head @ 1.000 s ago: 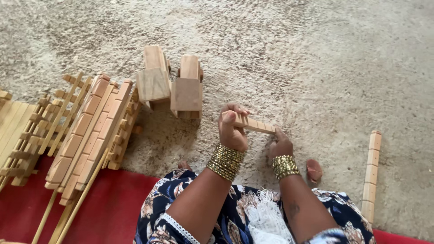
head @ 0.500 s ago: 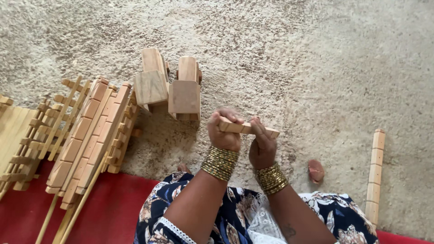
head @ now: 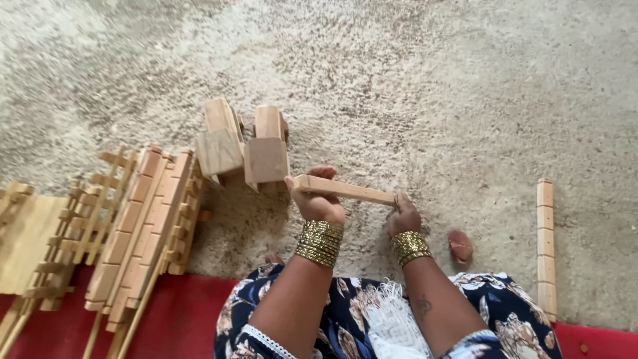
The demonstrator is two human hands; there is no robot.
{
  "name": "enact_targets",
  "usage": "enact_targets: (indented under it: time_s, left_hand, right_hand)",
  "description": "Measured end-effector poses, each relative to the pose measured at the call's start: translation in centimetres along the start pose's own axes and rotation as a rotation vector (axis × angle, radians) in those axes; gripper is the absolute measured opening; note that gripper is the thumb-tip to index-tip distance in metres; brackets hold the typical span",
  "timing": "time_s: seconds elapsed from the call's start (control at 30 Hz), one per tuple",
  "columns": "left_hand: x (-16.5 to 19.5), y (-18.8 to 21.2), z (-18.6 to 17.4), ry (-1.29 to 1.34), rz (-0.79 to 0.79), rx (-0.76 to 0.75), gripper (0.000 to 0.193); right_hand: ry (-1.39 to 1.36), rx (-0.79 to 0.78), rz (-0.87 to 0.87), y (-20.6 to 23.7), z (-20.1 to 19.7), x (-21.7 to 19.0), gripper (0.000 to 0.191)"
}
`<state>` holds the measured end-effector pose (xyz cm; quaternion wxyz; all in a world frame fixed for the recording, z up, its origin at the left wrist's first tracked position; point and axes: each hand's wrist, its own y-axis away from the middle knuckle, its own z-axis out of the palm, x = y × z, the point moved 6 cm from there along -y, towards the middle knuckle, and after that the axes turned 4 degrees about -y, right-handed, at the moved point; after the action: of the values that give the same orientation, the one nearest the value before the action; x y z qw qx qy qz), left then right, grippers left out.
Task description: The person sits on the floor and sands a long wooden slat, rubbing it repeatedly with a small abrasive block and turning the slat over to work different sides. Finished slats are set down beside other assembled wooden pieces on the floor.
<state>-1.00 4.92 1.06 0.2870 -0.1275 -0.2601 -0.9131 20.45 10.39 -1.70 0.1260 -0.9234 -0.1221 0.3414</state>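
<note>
Fingers of the left hand (head: pixel 318 201) were wrapped around one end of a short wooden stick (head: pixel 345 191), while the right hand (head: pixel 404 216) pinched its other end, so the stick was held level between them above the speckled floor (head: pixel 412 86). Gold bangles (head: pixel 319 242) circled both wrists. Just beyond the stick's left end stood two chunky wooden blocks (head: pixel 242 149), side by side and nearly touching each other. Farther from the stick, past those blocks on the left hand's side, lay a stack of slatted wooden frames (head: pixel 143 226), partly resting on a red mat (head: pixel 179 319). On the opposite side of the stick, near the right hand, sat a small reddish-brown lump (head: pixel 460 245), and beyond it lay a long notched wooden strip (head: pixel 545 246), well apart from the stick. Beneath the stick, the person's patterned blue dress (head: pixel 372 326) filled the lower edge.
</note>
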Motion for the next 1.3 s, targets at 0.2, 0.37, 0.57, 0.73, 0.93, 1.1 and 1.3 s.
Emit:
enact_targets:
  time_s: [0.2,0.37,0.57,0.73,0.93,1.1,1.3]
  left_hand:
    - [-2.1,1.2,-1.3,-0.064,0.109,-0.037,0.03]
    - [-2.1,5.0,0.1,0.14,0.028,-0.379,0.063]
    - [1.4,9.5,2.0,0.25,-0.05,-0.449,0.058]
    - [1.3,12.8,1.5,0.207,-0.155,-0.309,0.058]
    - [-1.2,14.1,2.3,0.19,-0.128,-0.221,0.059]
    - [-1.2,13.7,4.6,0.024,-0.145,-0.329,0.061]
    - [-1.0,12.5,4.4,0.049,0.044,-0.44,0.063]
  right_hand:
    - [-0.298,-0.071,-0.143,2.9,-1.0,-4.8,0.045]
    - [-0.089,0.053,-0.511,4.4,-3.0,-6.3,0.048]
    - [-0.228,-0.055,-0.048,1.2,-5.2,-0.3,0.053]
    - [-0.363,-0.105,-0.477,4.7,-6.4,-4.8,0.044]
    - [-0.389,-0.047,-0.515,5.5,-8.1,-4.1,0.036]
    - [-0.364,-0.082,-0.057,-0.3,-7.0,1.7,0.05]
    - [-0.578,-0.008,-0.508,1.9,-6.8,-4.3,0.051]
